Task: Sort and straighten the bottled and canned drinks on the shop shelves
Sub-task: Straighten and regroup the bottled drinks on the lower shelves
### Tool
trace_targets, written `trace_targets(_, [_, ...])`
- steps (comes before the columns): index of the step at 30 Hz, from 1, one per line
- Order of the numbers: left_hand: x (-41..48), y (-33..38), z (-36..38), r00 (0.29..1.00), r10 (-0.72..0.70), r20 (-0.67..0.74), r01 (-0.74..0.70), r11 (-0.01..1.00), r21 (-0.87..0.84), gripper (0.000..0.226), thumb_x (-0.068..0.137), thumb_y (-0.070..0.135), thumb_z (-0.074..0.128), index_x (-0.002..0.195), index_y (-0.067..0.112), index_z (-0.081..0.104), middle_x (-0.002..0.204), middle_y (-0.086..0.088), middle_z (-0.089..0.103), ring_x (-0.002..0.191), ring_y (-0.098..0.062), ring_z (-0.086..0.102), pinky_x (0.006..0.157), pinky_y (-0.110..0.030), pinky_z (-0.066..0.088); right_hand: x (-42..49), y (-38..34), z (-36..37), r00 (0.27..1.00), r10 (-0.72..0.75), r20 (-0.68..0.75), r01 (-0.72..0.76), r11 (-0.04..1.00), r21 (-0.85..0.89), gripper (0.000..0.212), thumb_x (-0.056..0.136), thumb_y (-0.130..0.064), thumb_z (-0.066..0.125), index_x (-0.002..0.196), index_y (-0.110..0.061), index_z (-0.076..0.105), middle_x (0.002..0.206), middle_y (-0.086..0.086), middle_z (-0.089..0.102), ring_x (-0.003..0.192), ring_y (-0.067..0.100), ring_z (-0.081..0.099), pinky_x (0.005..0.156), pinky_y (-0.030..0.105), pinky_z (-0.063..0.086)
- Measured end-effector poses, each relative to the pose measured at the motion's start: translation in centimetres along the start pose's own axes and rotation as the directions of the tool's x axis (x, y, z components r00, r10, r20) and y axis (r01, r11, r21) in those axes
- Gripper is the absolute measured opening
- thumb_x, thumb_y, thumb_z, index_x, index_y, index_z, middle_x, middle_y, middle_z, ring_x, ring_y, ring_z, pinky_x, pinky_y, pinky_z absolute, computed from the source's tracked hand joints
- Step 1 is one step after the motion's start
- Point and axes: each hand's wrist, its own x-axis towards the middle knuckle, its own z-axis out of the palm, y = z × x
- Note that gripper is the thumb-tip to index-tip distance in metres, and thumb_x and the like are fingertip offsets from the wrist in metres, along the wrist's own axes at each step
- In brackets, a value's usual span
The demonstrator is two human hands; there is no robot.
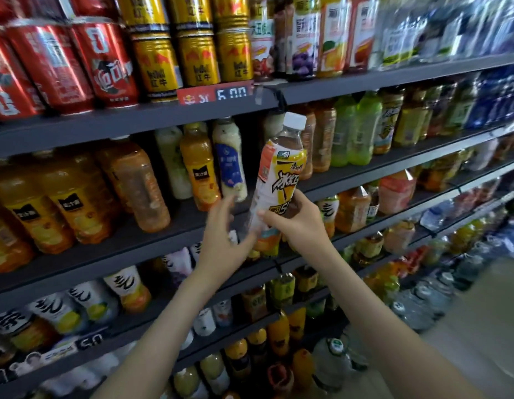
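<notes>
Where the second shelf [152,243] shows a dark gap between a white bottle with a blue label [230,165] and a row of amber bottles [322,139], an iced-tea bottle [279,180] is held in front of that gap, off the shelf and tilted with its top leaning right. Its white screw cap [295,120] is seen just below the front edge of the upper shelf [135,125], near a red price tag [215,95]. The bottle is gripped at its lower half by the right hand [297,223] — thumb across the label, fingers curled behind. The left hand [225,237] is spread, fingers nearly straight, beside the bottle's base; it is blurred, and whether the fingertips touch the plastic cannot be told. Clear plastic, brown liquid and a glossy yellow-and-white wrap are shown on the held bottle. Shelf edges are flat, dark grey and matt — bare board is left along the second shelf's front, ahead of squat orange juice bottles [74,205]. Smooth metallic red cans [106,61] and gold cans [198,59] are packed to the upper shelf's front edge.
</notes>
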Motion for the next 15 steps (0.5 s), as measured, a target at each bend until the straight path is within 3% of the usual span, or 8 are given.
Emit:
trace_targets(2, [0.0,2.6,3.2,0.981,-0.067,0.183,0.084,0.992,-0.091,0.06,0.084,0.029,0.07,0.129,0.046,0.034,0.123,0.032,0.046,0.113,0.021,0.044,0.089,-0.005,0.039,-0.5,0.2,-2.7,0.998,-0.001,0.062,0.001,1.0,0.002,0.038,0.073,-0.024,0.081,0.107,-0.025,0.065,0.101,-0.006,0.072,0.096,0.011,0.067,0.089,0.043,0.054])
trace_targets(3, [0.1,3.4,4.8,0.976,-0.075,0.202,0.095,0.991,-0.092,0.061,0.084,0.021,0.071,0.125,0.049,0.034,0.118,0.035,0.048,0.105,0.024,0.046,0.082,-0.001,0.039,-0.6,0.4,-4.3,0.996,0.0,0.091,0.001,1.0,-0.015,0.039,0.072,-0.024,0.081,0.107,-0.027,0.064,0.102,-0.008,0.072,0.098,0.01,0.066,0.089,0.042,0.054])
trace_targets(7, [0.0,5.5,11.2,0.968,-0.113,0.222,0.154,0.972,-0.176,0.055,0.082,0.018,0.073,0.123,0.042,0.045,0.112,0.026,0.06,0.101,0.014,0.056,0.077,-0.008,0.047,-0.3,1.8,-11.8,0.975,0.06,0.212,-0.036,0.993,-0.116,0.042,0.075,-0.035,0.078,0.113,-0.03,0.062,0.105,-0.01,0.07,0.097,0.011,0.066,0.087,0.04,0.054])
trace_targets(10, [0.4,6.7,16.2,0.956,-0.158,0.247,0.212,0.955,-0.209,0.054,0.081,0.023,0.075,0.12,0.047,0.047,0.111,0.024,0.064,0.101,0.007,0.06,0.078,-0.013,0.051,0.3,3.0,-17.1,0.963,0.116,0.242,-0.076,0.983,-0.169,0.048,0.071,-0.048,0.077,0.114,-0.036,0.06,0.106,-0.014,0.069,0.099,0.008,0.065,0.087,0.038,0.055])
trace_targets(12, [0.9,7.8,19.5,0.955,-0.153,0.256,0.213,0.95,-0.229,0.056,0.08,0.022,0.076,0.123,0.044,0.048,0.113,0.022,0.065,0.103,0.004,0.061,0.079,-0.016,0.052,0.8,3.6,-20.4,0.968,0.126,0.218,-0.084,0.978,-0.191,0.04,0.073,-0.043,0.078,0.109,-0.041,0.059,0.102,-0.021,0.068,0.093,0.0,0.064,0.082,0.03,0.055])
trace_targets(15, [2.4,9.2,23.7,0.946,-0.155,0.283,0.223,0.949,-0.225,0.058,0.08,0.02,0.075,0.127,0.04,0.048,0.115,0.022,0.063,0.102,0.01,0.059,0.077,-0.009,0.047,1.9,4.6,-24.8,0.977,0.115,0.18,-0.075,0.974,-0.214,0.029,0.077,-0.032,0.078,0.1,-0.039,0.061,0.093,-0.02,0.069,0.082,-0.006,0.063,0.067,0.015,0.05])
